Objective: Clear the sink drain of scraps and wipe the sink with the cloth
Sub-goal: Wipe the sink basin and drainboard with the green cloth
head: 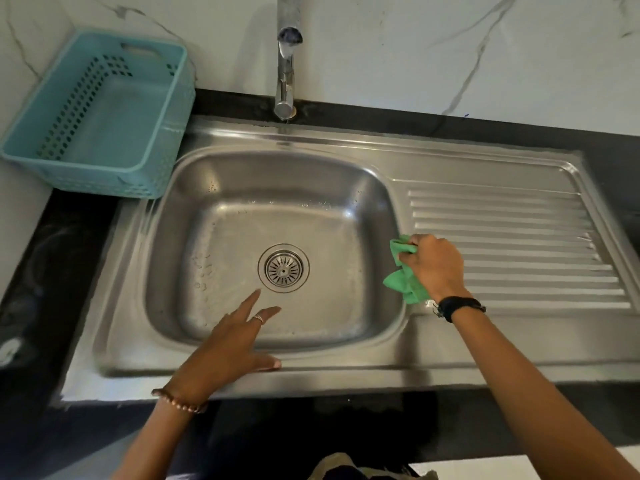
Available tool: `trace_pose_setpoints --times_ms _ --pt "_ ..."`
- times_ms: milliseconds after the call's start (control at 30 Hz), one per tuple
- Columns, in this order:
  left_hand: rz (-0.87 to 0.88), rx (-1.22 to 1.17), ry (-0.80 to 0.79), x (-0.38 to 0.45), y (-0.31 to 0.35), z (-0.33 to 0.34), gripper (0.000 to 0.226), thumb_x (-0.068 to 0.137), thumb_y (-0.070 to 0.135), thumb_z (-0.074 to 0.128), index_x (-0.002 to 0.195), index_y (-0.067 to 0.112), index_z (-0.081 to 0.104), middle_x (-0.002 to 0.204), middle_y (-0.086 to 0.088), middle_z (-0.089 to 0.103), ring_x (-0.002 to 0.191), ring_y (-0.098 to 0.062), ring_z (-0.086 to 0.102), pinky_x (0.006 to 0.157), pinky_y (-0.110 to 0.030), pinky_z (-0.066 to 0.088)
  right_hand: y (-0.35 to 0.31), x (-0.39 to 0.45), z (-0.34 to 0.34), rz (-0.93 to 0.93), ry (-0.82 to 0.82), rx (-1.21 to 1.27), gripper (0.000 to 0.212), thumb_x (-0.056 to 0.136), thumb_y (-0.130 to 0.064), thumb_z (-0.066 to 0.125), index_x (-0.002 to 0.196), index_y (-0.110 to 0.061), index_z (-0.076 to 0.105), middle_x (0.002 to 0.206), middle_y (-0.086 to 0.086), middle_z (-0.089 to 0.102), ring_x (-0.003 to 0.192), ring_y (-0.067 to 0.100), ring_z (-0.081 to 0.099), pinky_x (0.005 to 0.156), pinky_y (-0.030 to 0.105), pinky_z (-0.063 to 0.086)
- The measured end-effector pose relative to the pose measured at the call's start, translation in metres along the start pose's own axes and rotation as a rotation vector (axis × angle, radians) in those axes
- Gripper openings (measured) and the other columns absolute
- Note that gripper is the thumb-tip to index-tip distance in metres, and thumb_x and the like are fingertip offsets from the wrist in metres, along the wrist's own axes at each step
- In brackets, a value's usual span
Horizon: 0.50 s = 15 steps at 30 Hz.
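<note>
- i see the green cloth (403,273) bunched up at the right rim of the sink bowl, right of centre in the frame, draped where the bowl meets the ribbed drainboard (512,251).
- my right hand (434,266) is closed around the cloth, knuckles up, pressing it onto that rim; a dark band (457,306) sits on the wrist.
- the drain (283,268) sits in the middle of the bowl floor, its round strainer in place; i can't make out any scraps on it.
- the sink (242,174) is steel, with water drops scattered on the bowl floor and back wall.
- my left hand (232,344) is open and holds nothing, fingers spread over the near rim of the bowl, thumb lying along the front edge; a ring on one finger, a bead bracelet (178,400) on the wrist.
- the tap (285,74) rises at the top centre, behind the bowl.
- a blue-green basket (52,157) stands in the upper left, its corner beside the sink's edge.
- a dark counter (52,271) surrounds the sink.
</note>
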State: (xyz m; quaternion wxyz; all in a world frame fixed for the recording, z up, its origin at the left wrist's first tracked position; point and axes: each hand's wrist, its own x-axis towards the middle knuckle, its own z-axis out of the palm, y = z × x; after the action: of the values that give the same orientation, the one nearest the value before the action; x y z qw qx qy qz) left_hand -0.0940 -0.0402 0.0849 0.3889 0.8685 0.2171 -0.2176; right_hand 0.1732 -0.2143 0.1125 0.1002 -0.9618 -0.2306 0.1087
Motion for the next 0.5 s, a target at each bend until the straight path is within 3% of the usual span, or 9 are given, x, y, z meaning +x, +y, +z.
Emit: trace_pose_setpoints --times_ms 133,267,400,500 --pt "0.014 -0.019 0.074 -0.011 -0.002 0.001 0.08 0.074 0.04 0.071 0.141 0.033 0.026 0.157 0.004 -0.001 0.142 -0.017 0.013 0.116 -0.044 0.018 0.001 -0.037 0.002 -0.065 -0.149 -0.102 0.022 0.082 -0.028 0.064 0.101 -0.02 0.069 0.09 0.01 0.07 0.082 0.029 0.064 0.064 0.028 0.041" --pt "0.013 -0.03 0.132 -0.024 -0.004 0.0 0.075 0.078 0.038 0.067 0.141 0.034 0.026 0.157 0.004 0.004 0.142 -0.018 0.012 0.117 -0.044 0.014 -0.005 -0.069 0.008 -0.051 -0.326 -0.138 0.026 0.08 -0.034 0.066 0.085 -0.008 0.064 0.074 0.007 0.062 0.075 0.027 0.062 0.06 0.029 0.043" --pt "0.085 -0.091 0.204 -0.042 -0.006 -0.005 0.065 0.084 0.032 0.061 0.139 0.038 0.026 0.154 0.005 0.018 0.142 -0.011 0.014 0.118 -0.041 0.011 -0.032 -0.082 0.013 -0.055 -0.47 -0.107 0.028 0.078 -0.025 0.067 0.063 -0.011 0.048 0.057 -0.001 0.047 0.063 0.023 0.053 0.045 0.024 0.03" --pt "0.179 -0.245 0.342 -0.057 -0.007 -0.007 0.059 0.086 0.026 0.06 0.135 0.04 0.03 0.144 0.013 0.033 0.135 -0.001 0.025 0.115 -0.024 0.018 -0.06 -0.086 0.017 -0.077 -0.584 -0.009 0.027 0.074 -0.025 0.07 0.063 -0.012 0.049 0.059 -0.002 0.05 0.061 0.02 0.053 0.046 0.023 0.034"
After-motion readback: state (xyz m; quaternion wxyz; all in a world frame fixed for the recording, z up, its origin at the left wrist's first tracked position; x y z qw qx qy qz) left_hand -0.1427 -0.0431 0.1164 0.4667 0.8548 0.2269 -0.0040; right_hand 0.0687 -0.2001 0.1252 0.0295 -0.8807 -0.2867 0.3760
